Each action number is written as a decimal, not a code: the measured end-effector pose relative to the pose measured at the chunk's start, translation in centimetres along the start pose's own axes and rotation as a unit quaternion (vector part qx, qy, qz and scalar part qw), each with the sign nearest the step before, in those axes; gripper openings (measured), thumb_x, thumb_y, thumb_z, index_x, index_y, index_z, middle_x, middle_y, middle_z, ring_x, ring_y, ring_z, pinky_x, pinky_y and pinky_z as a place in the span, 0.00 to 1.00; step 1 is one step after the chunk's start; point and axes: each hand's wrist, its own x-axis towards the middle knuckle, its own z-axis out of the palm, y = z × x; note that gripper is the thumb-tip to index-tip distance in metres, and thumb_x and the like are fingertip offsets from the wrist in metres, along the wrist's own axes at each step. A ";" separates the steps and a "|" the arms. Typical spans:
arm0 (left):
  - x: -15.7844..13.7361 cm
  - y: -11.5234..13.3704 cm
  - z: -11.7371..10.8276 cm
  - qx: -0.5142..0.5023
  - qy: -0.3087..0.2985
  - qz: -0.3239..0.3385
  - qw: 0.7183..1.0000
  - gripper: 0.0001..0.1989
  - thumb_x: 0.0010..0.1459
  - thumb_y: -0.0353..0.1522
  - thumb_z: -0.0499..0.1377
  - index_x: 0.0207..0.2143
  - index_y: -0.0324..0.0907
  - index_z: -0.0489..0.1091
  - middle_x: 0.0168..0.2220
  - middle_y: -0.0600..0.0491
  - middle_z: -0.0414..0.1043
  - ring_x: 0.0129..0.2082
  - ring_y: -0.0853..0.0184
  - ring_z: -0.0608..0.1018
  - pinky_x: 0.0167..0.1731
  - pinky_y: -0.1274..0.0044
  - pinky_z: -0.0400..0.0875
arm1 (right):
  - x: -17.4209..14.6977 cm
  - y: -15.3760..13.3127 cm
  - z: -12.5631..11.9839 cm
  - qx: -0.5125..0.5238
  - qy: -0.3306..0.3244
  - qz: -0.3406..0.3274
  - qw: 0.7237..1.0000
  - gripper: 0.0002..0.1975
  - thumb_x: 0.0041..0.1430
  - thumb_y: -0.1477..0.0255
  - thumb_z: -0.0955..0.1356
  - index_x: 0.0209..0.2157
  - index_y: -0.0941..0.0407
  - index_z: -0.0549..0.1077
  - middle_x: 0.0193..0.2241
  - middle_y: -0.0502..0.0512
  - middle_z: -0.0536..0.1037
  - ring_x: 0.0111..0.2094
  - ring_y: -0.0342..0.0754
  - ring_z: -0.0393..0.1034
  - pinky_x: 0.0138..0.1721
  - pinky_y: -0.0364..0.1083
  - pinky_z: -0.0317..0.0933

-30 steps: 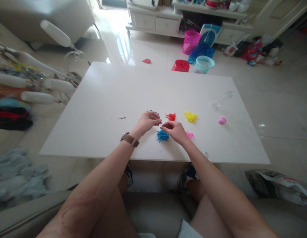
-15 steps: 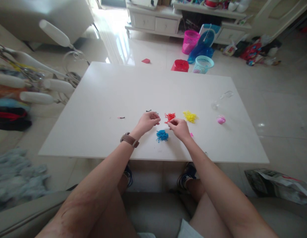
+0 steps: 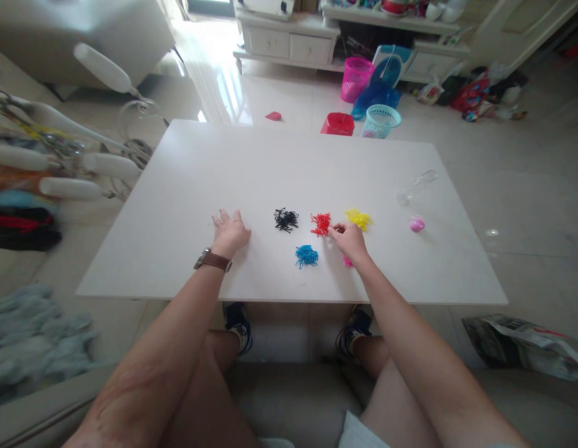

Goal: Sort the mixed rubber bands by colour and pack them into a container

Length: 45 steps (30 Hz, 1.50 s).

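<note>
My left hand (image 3: 229, 234) lies low over the table, fingers spread and apart, left of a pile of small black rubber bands (image 3: 286, 219). It covers the spot where a small dark-and-pink piece showed before. Thumb and fingers of my right hand (image 3: 349, 240) are pinched beside a pile of red rubber bands (image 3: 320, 224); what they hold, if anything, is too small to make out. Blue bands (image 3: 307, 256) lie nearer me. Yellow bands (image 3: 359, 219) sit beyond my right hand, and pink bands (image 3: 347, 261) are partly hidden under it.
On the right of the white table (image 3: 251, 162) are a small pink object (image 3: 416, 224) and a clear plastic item (image 3: 417, 186). Past its far edge stand a red stool (image 3: 338, 124) and a light-blue basket (image 3: 382, 119). White lamp arms (image 3: 104, 67) reach in at left.
My left hand has moved left, away from the black bands, and its fingers have spread. My right hand has shifted slightly right from the red bands, uncovering more of them.
</note>
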 end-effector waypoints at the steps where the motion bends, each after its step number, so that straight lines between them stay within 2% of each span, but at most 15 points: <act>1: 0.2 -0.6 0.2 0.017 -0.003 0.008 1.000 0.36 0.58 0.33 0.56 0.67 0.29 0.56 0.68 0.25 0.52 0.71 0.37 0.52 0.63 0.52 0.53 | 0.1 0.0 -0.1 -0.005 0.004 0.000 1.000 0.08 0.53 0.68 0.68 0.26 0.56 0.78 0.21 0.51 0.77 0.24 0.46 0.69 0.29 0.43 0.58; 4: 0.4 -2.0 0.1 0.031 -0.005 0.032 0.999 0.27 0.56 0.28 0.54 0.58 0.31 0.69 0.58 0.29 0.69 0.62 0.43 0.67 0.60 0.57 0.61 | 0.4 -0.1 -0.5 -0.016 0.014 0.005 1.000 0.07 0.53 0.68 0.69 0.26 0.55 0.77 0.22 0.51 0.78 0.24 0.46 0.69 0.30 0.44 0.58; 6: 0.4 -2.6 -0.4 0.008 0.012 0.042 0.999 0.21 0.55 0.26 0.53 0.50 0.35 0.76 0.51 0.33 0.74 0.54 0.47 0.74 0.54 0.62 0.67 | 0.5 -0.1 -0.9 -0.018 0.017 0.011 1.000 0.07 0.53 0.68 0.68 0.26 0.55 0.77 0.22 0.52 0.78 0.25 0.46 0.69 0.30 0.44 0.59; 11: 0.6 -2.8 -1.0 -0.064 0.032 0.016 0.997 0.13 0.55 0.26 0.56 0.37 0.40 0.79 0.39 0.40 0.79 0.42 0.53 0.78 0.45 0.67 0.71 | 0.3 -1.0 -1.6 -0.011 0.015 0.010 1.000 0.07 0.53 0.69 0.68 0.25 0.55 0.76 0.23 0.52 0.78 0.25 0.47 0.69 0.30 0.44 0.59; 17: 0.2 -1.1 -1.1 -0.112 0.010 0.025 0.993 0.10 0.49 0.22 0.58 0.32 0.40 0.78 0.35 0.42 0.79 0.37 0.56 0.79 0.40 0.70 0.70 | -0.6 -2.2 -1.3 0.005 -0.001 -0.014 1.000 0.08 0.54 0.70 0.67 0.24 0.55 0.75 0.21 0.51 0.76 0.25 0.46 0.68 0.30 0.45 0.57; 20: -0.5 0.6 -1.7 -0.167 -0.044 0.049 0.984 0.10 0.48 0.23 0.58 0.31 0.40 0.77 0.31 0.46 0.78 0.31 0.62 0.77 0.33 0.74 0.68 | -0.8 -2.3 -0.8 0.011 -0.017 -0.036 0.999 0.07 0.54 0.71 0.67 0.24 0.55 0.75 0.22 0.51 0.76 0.25 0.45 0.68 0.30 0.44 0.58; 22: -1.2 1.8 -2.2 -0.231 -0.090 0.074 0.966 0.09 0.48 0.24 0.58 0.32 0.40 0.76 0.29 0.50 0.77 0.27 0.66 0.75 0.28 0.77 0.66 | -0.9 -2.3 -0.5 0.012 -0.031 -0.055 0.998 0.07 0.54 0.71 0.67 0.24 0.55 0.75 0.22 0.50 0.77 0.26 0.45 0.69 0.32 0.44 0.59; 26: -2.4 3.8 -2.8 -0.286 -0.119 0.097 0.946 0.09 0.48 0.24 0.58 0.32 0.39 0.74 0.25 0.53 0.74 0.24 0.69 0.73 0.24 0.79 0.62 | -1.3 -2.6 0.1 0.013 -0.060 -0.082 0.995 0.07 0.55 0.72 0.68 0.25 0.56 0.76 0.24 0.51 0.78 0.28 0.45 0.71 0.34 0.45 0.61; 29: -3.0 5.2 -2.4 -0.358 -0.165 0.127 0.910 0.09 0.48 0.24 0.58 0.34 0.40 0.73 0.24 0.55 0.72 0.25 0.69 0.74 0.24 0.80 0.63 | -1.9 -3.3 0.5 0.039 -0.097 -0.100 0.990 0.05 0.56 0.71 0.69 0.31 0.56 0.78 0.27 0.52 0.80 0.29 0.45 0.73 0.35 0.45 0.64; 31: -3.3 6.0 -2.0 -0.388 -0.183 0.154 0.890 0.09 0.48 0.24 0.59 0.34 0.40 0.72 0.23 0.56 0.71 0.25 0.69 0.74 0.23 0.80 0.64 | -2.5 -3.8 0.9 0.070 -0.136 -0.117 0.981 0.09 0.55 0.71 0.71 0.39 0.55 0.79 0.29 0.52 0.81 0.29 0.45 0.73 0.35 0.44 0.66; 33: -3.6 6.8 -1.6 -0.397 -0.192 0.179 0.879 0.09 0.48 0.24 0.60 0.34 0.40 0.72 0.23 0.56 0.71 0.24 0.70 0.74 0.23 0.80 0.64 | -3.0 -4.2 1.4 0.102 -0.178 -0.137 0.969 0.13 0.55 0.70 0.71 0.44 0.54 0.78 0.32 0.52 0.82 0.29 0.44 0.74 0.35 0.44 0.68; 35: -3.8 7.4 -1.2 -0.402 -0.199 0.197 0.872 0.09 0.48 0.25 0.60 0.35 0.40 0.72 0.23 0.56 0.71 0.24 0.70 0.73 0.23 0.80 0.64 | -3.3 -4.4 1.7 0.124 -0.199 -0.153 0.960 0.12 0.56 0.71 0.71 0.43 0.54 0.79 0.32 0.52 0.82 0.30 0.44 0.75 0.35 0.43 0.68; 40: -4.3 8.2 -1.0 -0.408 -0.207 0.220 0.862 0.08 0.48 0.25 0.60 0.34 0.39 0.73 0.24 0.56 0.73 0.24 0.70 0.74 0.23 0.80 0.65 | -3.2 -4.3 2.1 0.132 -0.150 -0.184 0.963 0.06 0.58 0.70 0.70 0.34 0.55 0.80 0.30 0.53 0.83 0.32 0.46 0.76 0.36 0.44 0.68; 43: -4.3 8.3 -1.0 -0.411 -0.210 0.232 0.856 0.07 0.48 0.26 0.62 0.33 0.39 0.73 0.25 0.54 0.74 0.25 0.69 0.76 0.24 0.80 0.67 | -2.7 -3.7 2.2 0.149 -0.105 -0.153 0.971 0.06 0.58 0.69 0.70 0.33 0.55 0.80 0.29 0.53 0.82 0.31 0.47 0.77 0.36 0.45 0.69; 45: -4.3 8.3 -1.0 -0.410 -0.207 0.247 0.853 0.08 0.48 0.27 0.64 0.34 0.39 0.74 0.30 0.52 0.77 0.26 0.70 0.76 0.26 0.79 0.68 | -2.5 -3.4 2.3 0.173 -0.091 -0.130 0.972 0.06 0.57 0.68 0.71 0.32 0.55 0.80 0.27 0.53 0.82 0.29 0.48 0.77 0.35 0.46 0.69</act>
